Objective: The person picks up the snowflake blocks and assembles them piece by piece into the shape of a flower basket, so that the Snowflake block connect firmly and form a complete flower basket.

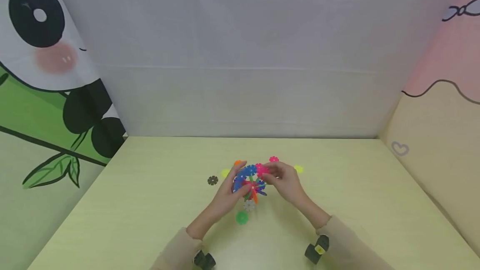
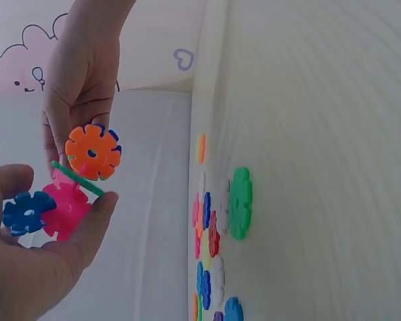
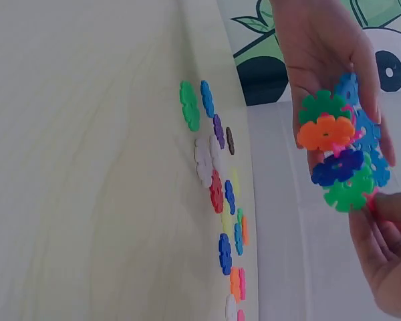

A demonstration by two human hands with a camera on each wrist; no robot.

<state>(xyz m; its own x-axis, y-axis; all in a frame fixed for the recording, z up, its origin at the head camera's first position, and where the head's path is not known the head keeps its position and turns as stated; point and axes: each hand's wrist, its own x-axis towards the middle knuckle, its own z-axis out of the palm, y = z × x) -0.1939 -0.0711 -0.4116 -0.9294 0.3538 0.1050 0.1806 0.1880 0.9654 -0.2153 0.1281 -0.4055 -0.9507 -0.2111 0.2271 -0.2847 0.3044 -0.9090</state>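
A cluster of interlocked flower-shaped plastic discs in blue, green, orange and pink is up off the table between both hands. My left hand grips the cluster from the left, thumb on its near side. On the right, my right hand pinches a pink disc at the cluster's edge. In the right wrist view, an orange disc and a green disc stick out of the cluster. The left wrist view has a blue disc beside the left fingers. Part of the cluster is hidden behind the hands.
Loose discs lie on the pale table, among them a green disc and a grey-white disc nearest the person. A dark disc is at left, a yellow disc at right. White cloth backs the table.
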